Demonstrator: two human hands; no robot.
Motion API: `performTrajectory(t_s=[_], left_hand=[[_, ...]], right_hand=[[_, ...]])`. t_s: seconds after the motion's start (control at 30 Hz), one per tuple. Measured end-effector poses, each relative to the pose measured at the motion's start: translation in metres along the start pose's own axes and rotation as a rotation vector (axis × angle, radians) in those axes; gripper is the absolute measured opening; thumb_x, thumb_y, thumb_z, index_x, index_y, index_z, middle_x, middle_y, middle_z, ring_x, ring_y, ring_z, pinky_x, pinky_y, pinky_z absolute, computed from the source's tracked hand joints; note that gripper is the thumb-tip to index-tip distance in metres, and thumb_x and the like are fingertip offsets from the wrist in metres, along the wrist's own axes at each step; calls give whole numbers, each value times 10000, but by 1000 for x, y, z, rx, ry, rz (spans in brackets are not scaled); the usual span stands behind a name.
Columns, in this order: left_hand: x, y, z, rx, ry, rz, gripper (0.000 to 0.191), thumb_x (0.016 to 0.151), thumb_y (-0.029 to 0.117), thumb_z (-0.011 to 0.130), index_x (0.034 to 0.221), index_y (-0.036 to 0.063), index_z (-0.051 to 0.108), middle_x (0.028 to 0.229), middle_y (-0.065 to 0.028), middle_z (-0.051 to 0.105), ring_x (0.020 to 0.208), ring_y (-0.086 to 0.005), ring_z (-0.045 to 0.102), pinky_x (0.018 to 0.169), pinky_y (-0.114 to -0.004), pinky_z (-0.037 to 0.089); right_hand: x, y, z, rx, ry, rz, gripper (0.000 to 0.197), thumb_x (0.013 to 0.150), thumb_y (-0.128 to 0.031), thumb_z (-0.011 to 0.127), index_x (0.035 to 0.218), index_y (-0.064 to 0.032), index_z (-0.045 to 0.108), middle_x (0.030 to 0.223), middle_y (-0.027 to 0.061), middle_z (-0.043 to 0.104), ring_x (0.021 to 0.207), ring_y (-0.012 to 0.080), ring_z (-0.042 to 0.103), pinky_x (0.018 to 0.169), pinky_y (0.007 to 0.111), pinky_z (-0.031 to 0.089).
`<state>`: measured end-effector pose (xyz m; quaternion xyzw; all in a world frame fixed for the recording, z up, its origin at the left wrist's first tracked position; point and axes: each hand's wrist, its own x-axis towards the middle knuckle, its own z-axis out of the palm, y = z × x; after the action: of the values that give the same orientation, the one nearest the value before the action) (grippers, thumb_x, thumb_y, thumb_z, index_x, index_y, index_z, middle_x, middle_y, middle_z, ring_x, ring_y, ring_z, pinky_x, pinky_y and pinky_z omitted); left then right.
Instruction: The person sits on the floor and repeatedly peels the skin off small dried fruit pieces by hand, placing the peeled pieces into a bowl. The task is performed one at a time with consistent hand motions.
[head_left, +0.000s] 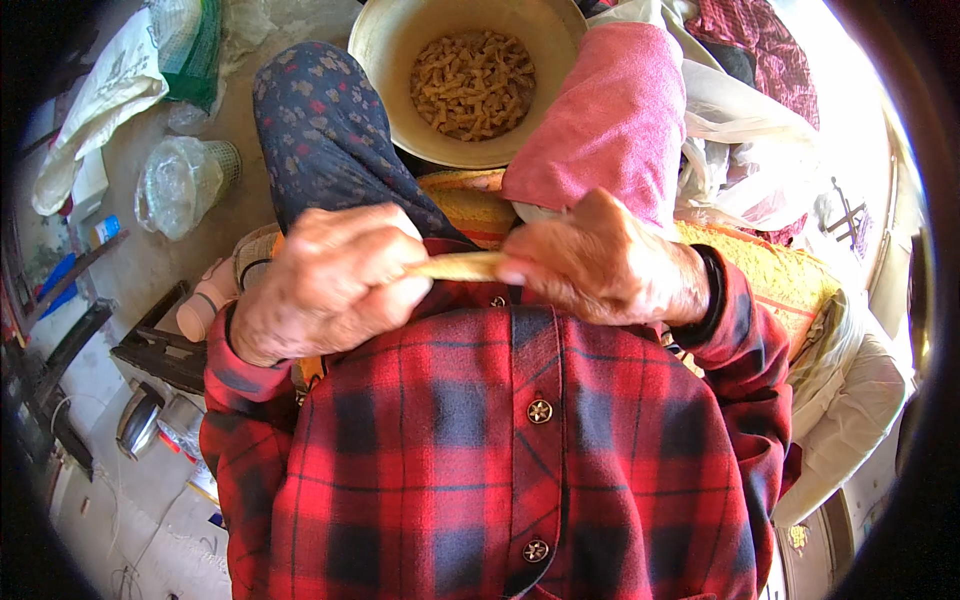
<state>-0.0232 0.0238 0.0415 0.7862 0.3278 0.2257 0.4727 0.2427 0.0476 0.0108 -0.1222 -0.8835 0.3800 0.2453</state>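
A narrow yellowish strip (463, 267), slightly blurred, stretches between my hands in front of my chest. My left hand (334, 281) pinches one end between thumb and fingers. At the other end, the thumb and fingers of my right hand (611, 262) are closed on it. What the strip is made of cannot be told. Beyond my hands, between my knees, stands a wide metal pot (381, 82). Many short tan-brown pieces (472, 84) cover its bottom. A pink cloth (600, 120) lies over my right knee.
Left of my legs, a small mesh basket (228, 160) on the floor holds a clear plastic bag (176, 184). A white sack (105, 112) and green netting (196, 56) lie farther up. To the right are pale plastic sheeting (739, 97) and a yellow-orange towel (780, 270).
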Motion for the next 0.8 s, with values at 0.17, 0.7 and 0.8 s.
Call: performTrajectory(t_s=[0.17, 0.7, 0.8], left_hand=[[15, -9, -30, -36, 272, -345, 184, 916, 176, 597, 925, -4, 637, 699, -43, 644, 607, -77, 589, 568, -228, 468], [139, -107, -56, -352, 344, -322, 210, 932, 210, 630, 882, 8, 658, 683, 26, 578, 587, -47, 535, 532, -185, 434], [146, -110, -60, -361, 303, -309, 209, 936, 218, 626, 903, 13, 651, 698, 10, 598, 586, -55, 555, 536, -183, 451]], right_hand=[[21, 35, -19, -55, 105, 77, 233, 898, -79, 606, 1088, 57, 591, 814, 139, 585, 584, 257, 565, 464, 354, 421], [40, 137, -95, 65, 190, 513, 296, 994, -245, 544, 840, -8, 629, 609, 10, 489, 569, 97, 448, 524, 294, 390], [41, 138, -101, 108, 177, 597, 313, 1000, -259, 536, 829, -12, 624, 612, -9, 485, 581, 87, 446, 529, 285, 387]])
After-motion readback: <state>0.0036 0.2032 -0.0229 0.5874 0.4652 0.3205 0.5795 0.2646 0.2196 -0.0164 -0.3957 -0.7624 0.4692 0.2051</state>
